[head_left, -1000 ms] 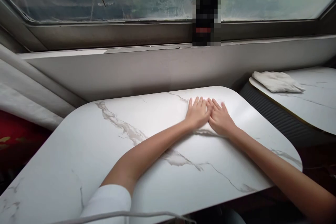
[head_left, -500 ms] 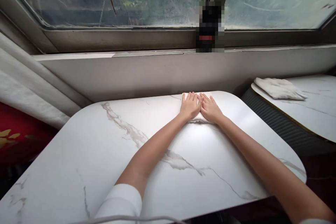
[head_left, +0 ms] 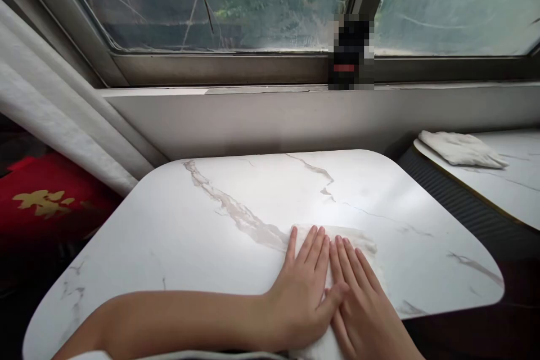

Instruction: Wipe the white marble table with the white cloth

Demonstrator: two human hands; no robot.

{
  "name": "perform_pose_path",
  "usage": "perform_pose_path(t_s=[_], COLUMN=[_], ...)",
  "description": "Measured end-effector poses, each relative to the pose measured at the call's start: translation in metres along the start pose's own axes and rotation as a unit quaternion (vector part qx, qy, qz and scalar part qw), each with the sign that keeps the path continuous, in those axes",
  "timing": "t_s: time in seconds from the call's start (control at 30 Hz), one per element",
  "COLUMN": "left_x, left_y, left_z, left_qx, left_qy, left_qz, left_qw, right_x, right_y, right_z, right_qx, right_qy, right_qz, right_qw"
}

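A white cloth (head_left: pixel 358 240) lies flat on the white marble-patterned table (head_left: pixel 236 191), close to the near edge. My left hand (head_left: pixel 301 287) presses on it palm down, fingers stretched forward and slightly apart. Beside it, my right hand (head_left: pixel 363 298) rests on the cloth in the same flat way. The left thumb crosses over the back of the right hand. Much of the cloth is hidden beneath both hands.
At the right, a second marbled table (head_left: pixel 523 191) carries another folded white cloth (head_left: pixel 462 149). A window (head_left: pixel 253 5) and sill stand behind, with a blurred dark object (head_left: pixel 351 50) on the sill. Left are a pale curtain (head_left: pixel 50 84) and red fabric (head_left: pixel 84 191) with gold markings.
Both hands have slid the cloth from the table's far edge back toward me, near the front edge. The left elbow is now bent outward. The view has shifted slightly left.
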State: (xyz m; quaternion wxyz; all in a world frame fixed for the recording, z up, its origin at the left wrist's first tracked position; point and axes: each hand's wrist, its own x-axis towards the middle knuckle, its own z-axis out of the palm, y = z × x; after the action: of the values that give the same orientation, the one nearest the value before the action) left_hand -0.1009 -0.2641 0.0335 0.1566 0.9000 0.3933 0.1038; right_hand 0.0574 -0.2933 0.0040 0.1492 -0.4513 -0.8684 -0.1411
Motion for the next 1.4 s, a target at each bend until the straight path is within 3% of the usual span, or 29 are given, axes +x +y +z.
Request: perform_pose_path(t_s=[0.13, 0.3, 0.4, 0.5, 0.6, 0.7, 0.83, 0.97, 1.07, 1.2, 1.3, 1.4], left_x=[0.004, 0.066, 0.114, 0.153, 0.175, 0.181, 0.172, 0.14, 0.097, 0.023, -0.028, -0.059], left_y=[-0.019, -0.077, -0.121, -0.161, -0.187, -0.197, -0.191, -0.167, -0.137, -0.081, -0.044, -0.027], left_z=[0.0, -0.002, -0.01, -0.021, -0.03, -0.033, -0.032, -0.023, -0.014, -0.004, 0.001, 0.003], left_qx=[-0.005, 0.016, 0.041, 0.057, 0.066, 0.069, 0.068, 0.08, 0.087, 0.086, 0.101, 0.116], left_qy=[0.006, 0.067, 0.119, 0.143, 0.144, 0.148, 0.144, 0.131, 0.122, 0.103, 0.085, 0.067], left_qz=[-0.04, -0.163, -0.208, -0.207, -0.195, -0.196, -0.195, -0.176, -0.141, -0.09, -0.061, -0.041], left_qw=[0.999, 0.984, 0.97, 0.966, 0.968, 0.967, 0.968, 0.972, 0.979, 0.987, 0.989, 0.99], right_x=[0.028, 0.114, 0.171, 0.214, 0.239, 0.248, 0.24, 0.208, 0.166, 0.097, 0.053, 0.032], right_y=[0.014, 0.071, 0.101, 0.115, 0.12, 0.12, 0.114, 0.091, 0.059, 0.007, -0.024, -0.041], right_z=[0.007, 0.046, 0.077, 0.101, 0.114, 0.117, 0.112, 0.096, 0.075, 0.041, 0.021, 0.011], right_qx=[0.01, 0.089, 0.112, 0.096, 0.073, 0.062, 0.06, 0.063, 0.063, 0.067, 0.08, 0.093], right_qy=[-0.033, -0.122, -0.12, -0.111, -0.107, -0.102, -0.09, -0.09, -0.088, -0.077, -0.052, -0.036], right_qz=[-0.031, -0.074, -0.039, 0.014, 0.052, 0.067, 0.061, 0.051, 0.037, 0.019, -0.031, -0.082], right_qw=[0.999, 0.986, 0.986, 0.989, 0.99, 0.991, 0.992, 0.993, 0.993, 0.995, 0.995, 0.992])
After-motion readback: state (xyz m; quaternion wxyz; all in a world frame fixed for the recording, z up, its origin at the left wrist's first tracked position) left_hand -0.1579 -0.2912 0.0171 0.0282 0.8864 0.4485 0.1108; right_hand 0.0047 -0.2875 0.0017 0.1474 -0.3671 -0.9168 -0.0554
